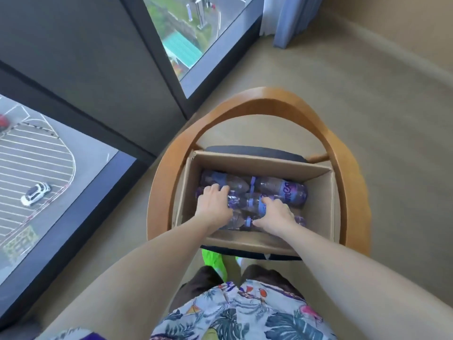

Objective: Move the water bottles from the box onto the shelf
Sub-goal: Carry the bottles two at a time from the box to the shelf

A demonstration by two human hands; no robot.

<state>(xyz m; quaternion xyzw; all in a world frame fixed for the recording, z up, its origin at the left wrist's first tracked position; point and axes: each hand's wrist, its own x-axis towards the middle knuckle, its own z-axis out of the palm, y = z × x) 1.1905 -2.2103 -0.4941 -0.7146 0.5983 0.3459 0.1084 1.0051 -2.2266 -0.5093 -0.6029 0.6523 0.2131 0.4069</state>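
Both hands down inside the open brown cardboard box point(321, 204), which sits on the dark cushioned seat of a round-backed wooden chair point(277, 99) beside tall floor-level windows point(49, 168). Clear plastic water bottles with purple labels and caps point(282, 190), all lying flat on the box floor, packed side by side in rows. Long axes running left to right across the box, caps mostly turned toward the middle where two rows meet.

Left hand point(215, 204) draped over a bottle in the left half, fingers curled over its body: grip looks closed on that bottle. Right hand point(275, 214) likewise curled over a bottle near the middle, close to its purple cap point(261, 209), grip apparently closed round it.

Likely trouble from here: smooth, thin-walled bottles prone to slipping or buckling in a one-handed grip; neighbours wedged tight, so a lift could drag another along and drop it; box perched on the seat, liable to shift if tugged sideways. No shelf in sight.
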